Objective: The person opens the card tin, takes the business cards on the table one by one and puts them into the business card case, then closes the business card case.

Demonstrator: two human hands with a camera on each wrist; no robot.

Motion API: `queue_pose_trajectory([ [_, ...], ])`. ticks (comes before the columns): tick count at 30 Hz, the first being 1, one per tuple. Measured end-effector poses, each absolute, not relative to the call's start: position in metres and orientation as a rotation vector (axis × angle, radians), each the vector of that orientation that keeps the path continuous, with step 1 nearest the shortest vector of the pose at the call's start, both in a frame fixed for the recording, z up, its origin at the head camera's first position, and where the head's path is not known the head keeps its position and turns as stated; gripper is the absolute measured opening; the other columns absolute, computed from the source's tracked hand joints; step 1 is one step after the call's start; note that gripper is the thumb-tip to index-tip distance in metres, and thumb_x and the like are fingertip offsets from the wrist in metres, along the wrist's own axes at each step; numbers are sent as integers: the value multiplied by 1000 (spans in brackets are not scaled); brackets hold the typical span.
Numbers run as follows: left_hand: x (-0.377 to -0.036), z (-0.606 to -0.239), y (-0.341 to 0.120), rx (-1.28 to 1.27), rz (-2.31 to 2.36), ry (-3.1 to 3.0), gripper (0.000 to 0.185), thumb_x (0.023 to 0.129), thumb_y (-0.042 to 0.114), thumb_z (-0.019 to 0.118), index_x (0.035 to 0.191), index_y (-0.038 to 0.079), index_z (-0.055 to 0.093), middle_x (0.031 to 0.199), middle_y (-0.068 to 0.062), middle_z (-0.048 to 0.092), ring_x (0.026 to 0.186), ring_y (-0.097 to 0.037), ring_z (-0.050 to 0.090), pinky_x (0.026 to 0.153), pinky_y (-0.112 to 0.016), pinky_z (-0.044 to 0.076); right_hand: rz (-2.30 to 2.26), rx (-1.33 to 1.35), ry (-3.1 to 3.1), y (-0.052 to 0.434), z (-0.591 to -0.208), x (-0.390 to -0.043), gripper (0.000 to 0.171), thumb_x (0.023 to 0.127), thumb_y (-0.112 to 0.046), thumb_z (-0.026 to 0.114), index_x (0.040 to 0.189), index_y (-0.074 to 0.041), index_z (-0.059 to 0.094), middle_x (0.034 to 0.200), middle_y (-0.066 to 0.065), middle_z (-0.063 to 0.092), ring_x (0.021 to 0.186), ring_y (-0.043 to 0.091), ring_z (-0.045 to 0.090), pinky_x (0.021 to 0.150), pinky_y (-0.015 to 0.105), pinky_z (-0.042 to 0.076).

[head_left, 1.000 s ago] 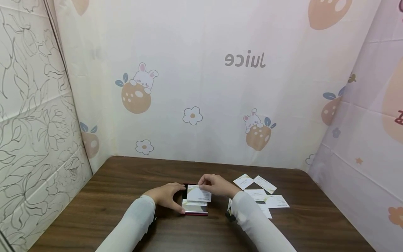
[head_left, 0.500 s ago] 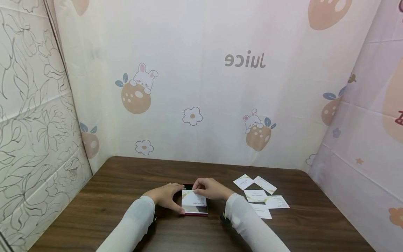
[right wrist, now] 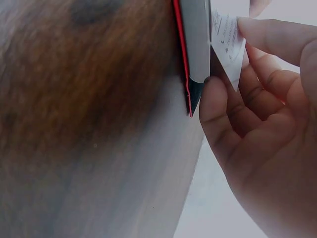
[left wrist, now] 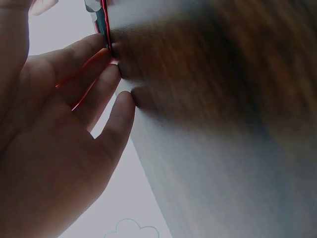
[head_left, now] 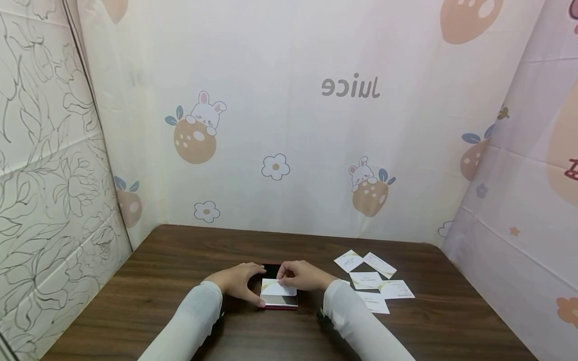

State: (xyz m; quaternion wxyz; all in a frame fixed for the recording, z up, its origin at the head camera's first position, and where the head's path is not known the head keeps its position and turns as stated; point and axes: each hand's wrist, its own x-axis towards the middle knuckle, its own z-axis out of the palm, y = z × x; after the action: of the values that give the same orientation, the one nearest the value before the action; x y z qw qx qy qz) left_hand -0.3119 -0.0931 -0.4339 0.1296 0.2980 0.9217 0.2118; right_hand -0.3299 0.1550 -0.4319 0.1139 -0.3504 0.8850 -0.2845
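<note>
Your left hand [head_left: 238, 282] braces the red-edged card case [head_left: 279, 299] on the surface [head_left: 180, 260]; your right hand [head_left: 301, 275] pinches a card [head_left: 276, 288] over its open tray. Loose cards [head_left: 375, 281] lie right. Risk: skewed entry jams or bends it.

The table [head_left: 180, 260] has a dark wood-grain surface with a low sheen. The card case [head_left: 280, 300] appears to be smooth, glossy metal with a red edge. The card [head_left: 276, 288] is matt white paper. The loose cards [head_left: 379, 281] near the right edge are also paper.
</note>
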Motion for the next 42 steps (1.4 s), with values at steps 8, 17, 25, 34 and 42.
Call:
queue_pose_trajectory([
  [8,-311,-435,-93,859,622,2677,94,75,55,84,148,9,48,151,-9,45,139,-32,39,109,-54,36,-804,-1037,2552,157,-434,-327,6,95,-13,70,98,-19,68,84,-13,61,75,3,55,71,23,48],
  [17,-312,-436,-94,866,628,2681,93,75,55,84,148,9,48,150,-10,45,139,-32,39,109,-54,36,-778,-1039,2553,158,-433,-325,10,94,-8,70,97,-17,71,83,-13,60,74,3,54,70,23,48],
  [25,-311,-435,-94,869,638,2672,92,76,54,84,148,9,48,151,-10,44,139,-33,39,109,-55,36,-765,-1028,2563,158,-434,-323,11,92,-6,71,98,-14,74,81,-12,59,72,2,53,69,22,48],
  [34,-312,-434,-94,879,644,2676,93,75,54,84,148,9,48,150,-10,45,139,-32,39,110,-54,35,-798,-1082,2556,165,-429,-321,23,89,2,71,108,-10,72,92,-2,67,82,6,59,78,23,51],
  [42,-312,-436,-94,879,654,2668,92,75,54,84,148,10,48,151,-10,44,140,-32,38,110,-54,35,-842,-1035,2658,187,-427,-319,21,92,-3,70,111,-12,71,108,-3,67,96,14,62,85,32,54],
])
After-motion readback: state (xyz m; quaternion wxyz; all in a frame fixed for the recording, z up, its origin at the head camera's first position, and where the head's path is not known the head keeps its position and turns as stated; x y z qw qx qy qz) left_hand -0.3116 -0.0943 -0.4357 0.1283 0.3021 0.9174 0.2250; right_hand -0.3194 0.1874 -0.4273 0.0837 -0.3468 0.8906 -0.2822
